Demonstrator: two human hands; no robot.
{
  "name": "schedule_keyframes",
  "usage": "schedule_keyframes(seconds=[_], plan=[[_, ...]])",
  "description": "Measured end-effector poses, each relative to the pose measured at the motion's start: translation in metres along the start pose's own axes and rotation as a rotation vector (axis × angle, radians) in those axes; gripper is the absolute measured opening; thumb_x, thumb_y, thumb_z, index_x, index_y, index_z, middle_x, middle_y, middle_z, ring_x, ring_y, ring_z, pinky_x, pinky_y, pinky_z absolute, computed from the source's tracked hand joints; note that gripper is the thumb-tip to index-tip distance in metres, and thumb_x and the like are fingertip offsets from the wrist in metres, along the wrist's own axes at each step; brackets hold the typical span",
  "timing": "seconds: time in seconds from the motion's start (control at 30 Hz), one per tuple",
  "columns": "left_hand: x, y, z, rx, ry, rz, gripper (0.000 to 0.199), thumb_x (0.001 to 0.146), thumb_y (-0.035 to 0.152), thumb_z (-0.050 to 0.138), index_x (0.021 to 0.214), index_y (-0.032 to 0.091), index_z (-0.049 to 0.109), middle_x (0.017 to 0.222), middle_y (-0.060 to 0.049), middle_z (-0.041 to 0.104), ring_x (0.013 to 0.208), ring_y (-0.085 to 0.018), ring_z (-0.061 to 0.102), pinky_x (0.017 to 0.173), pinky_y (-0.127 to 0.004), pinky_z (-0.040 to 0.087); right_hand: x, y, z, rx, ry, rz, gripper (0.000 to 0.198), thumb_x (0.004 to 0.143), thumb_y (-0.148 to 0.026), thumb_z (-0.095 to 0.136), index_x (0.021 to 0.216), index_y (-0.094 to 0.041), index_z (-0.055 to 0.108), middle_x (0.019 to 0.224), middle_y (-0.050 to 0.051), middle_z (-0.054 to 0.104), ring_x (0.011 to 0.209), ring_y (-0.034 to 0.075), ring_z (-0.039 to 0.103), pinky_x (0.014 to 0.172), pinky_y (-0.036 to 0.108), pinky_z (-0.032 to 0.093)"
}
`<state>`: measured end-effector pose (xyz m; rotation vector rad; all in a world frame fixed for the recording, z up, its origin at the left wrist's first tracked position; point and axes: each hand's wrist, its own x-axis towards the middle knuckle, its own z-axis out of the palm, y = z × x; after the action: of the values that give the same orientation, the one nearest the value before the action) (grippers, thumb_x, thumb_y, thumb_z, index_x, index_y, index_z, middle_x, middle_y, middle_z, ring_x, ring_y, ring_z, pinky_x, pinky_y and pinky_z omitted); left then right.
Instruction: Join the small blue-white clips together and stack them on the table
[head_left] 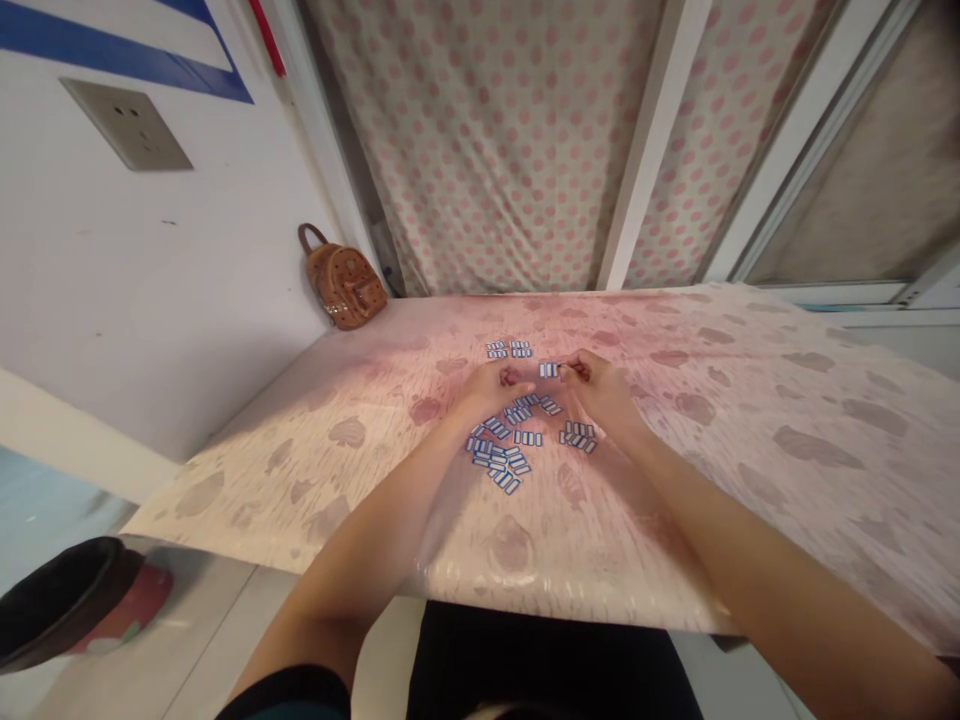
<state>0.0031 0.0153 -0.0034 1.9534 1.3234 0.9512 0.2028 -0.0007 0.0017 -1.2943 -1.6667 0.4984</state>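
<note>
My right hand (591, 376) pinches one small blue-and-white striped card (550, 370) at its right edge, just above the table. To its left, my left hand (495, 387) rests by the table with fingers loosely curled and thumb held apart; nothing shows in it. Beyond the left hand, several like cards (520, 349) lie in a small group. Nearer me, a loose heap of overlapping cards (504, 478) spreads below the left wrist. A few more cards (577, 437) lie under the right wrist, and a single card (527, 438) sits between.
A patterned plastic cloth covers the table (510, 545). At the back left corner a small brown backpack (346, 285) leans on the wall. A curtain (495, 140) hangs behind the far edge. On the floor at left stands a dark-rimmed bin (124, 605).
</note>
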Motion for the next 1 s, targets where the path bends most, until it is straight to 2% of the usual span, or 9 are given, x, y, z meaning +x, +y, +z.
schedule_keyframes(seconds=[0.13,0.37,0.57,0.67,0.83,1.0], plan=[[0.001,-0.003,0.001,0.265,-0.082,-0.109,0.023,0.069,0.034,0.08,0.082,0.018,0.071,0.08,-0.002,0.07,0.075,-0.016,0.063,0.064,-0.023,0.045,0.003,-0.001,-0.007,0.023,0.127,0.02,0.013,0.081,-0.032,0.052,0.074,-0.022,0.055,0.068,0.001,0.062,0.065,0.017,0.056,0.062,0.029,0.041],[0.003,0.0,0.009,0.316,-0.066,-0.128,0.019,0.071,0.03,0.078,0.08,0.017,0.068,0.078,-0.002,0.069,0.073,-0.016,0.063,0.061,-0.024,0.042,0.0,-0.008,-0.007,0.117,0.131,0.023,0.013,0.083,-0.034,0.053,0.076,-0.022,0.052,0.07,0.002,0.062,0.067,0.017,0.058,0.064,0.03,0.043],[0.004,0.002,0.005,0.123,0.043,-0.047,0.011,0.078,0.021,0.071,0.088,0.016,0.07,0.078,-0.001,0.07,0.069,-0.013,0.063,0.062,-0.022,0.044,-0.001,-0.009,-0.002,0.114,0.071,-0.012,0.014,0.082,-0.035,0.053,0.075,-0.022,0.052,0.07,0.0,0.059,0.068,0.017,0.056,0.067,0.03,0.042],[0.002,0.007,0.001,0.023,0.08,-0.022,0.009,0.079,0.023,0.07,0.083,0.015,0.071,0.077,-0.001,0.07,0.069,-0.014,0.062,0.062,-0.022,0.044,-0.002,-0.008,0.001,0.117,0.025,-0.027,0.015,0.08,-0.037,0.056,0.075,-0.022,0.053,0.076,0.001,0.061,0.074,0.018,0.057,0.071,0.031,0.044],[-0.002,0.022,-0.001,-0.294,0.028,-0.033,0.012,0.08,0.017,0.063,0.069,0.013,0.065,0.066,0.0,0.066,0.06,-0.011,0.059,0.057,-0.019,0.042,-0.005,-0.013,0.003,0.223,-0.066,-0.042,0.018,0.079,-0.038,0.057,0.073,-0.022,0.052,0.073,0.0,0.061,0.071,0.016,0.056,0.068,0.03,0.044],[-0.005,0.03,-0.002,-0.409,-0.004,-0.059,0.018,0.083,0.025,0.063,0.07,0.012,0.066,0.063,-0.001,0.065,0.057,-0.01,0.057,0.059,-0.019,0.045,-0.005,-0.015,0.003,0.239,-0.053,-0.02,0.016,0.078,-0.034,0.057,0.071,-0.022,0.049,0.067,-0.001,0.057,0.065,0.015,0.054,0.062,0.029,0.041]])
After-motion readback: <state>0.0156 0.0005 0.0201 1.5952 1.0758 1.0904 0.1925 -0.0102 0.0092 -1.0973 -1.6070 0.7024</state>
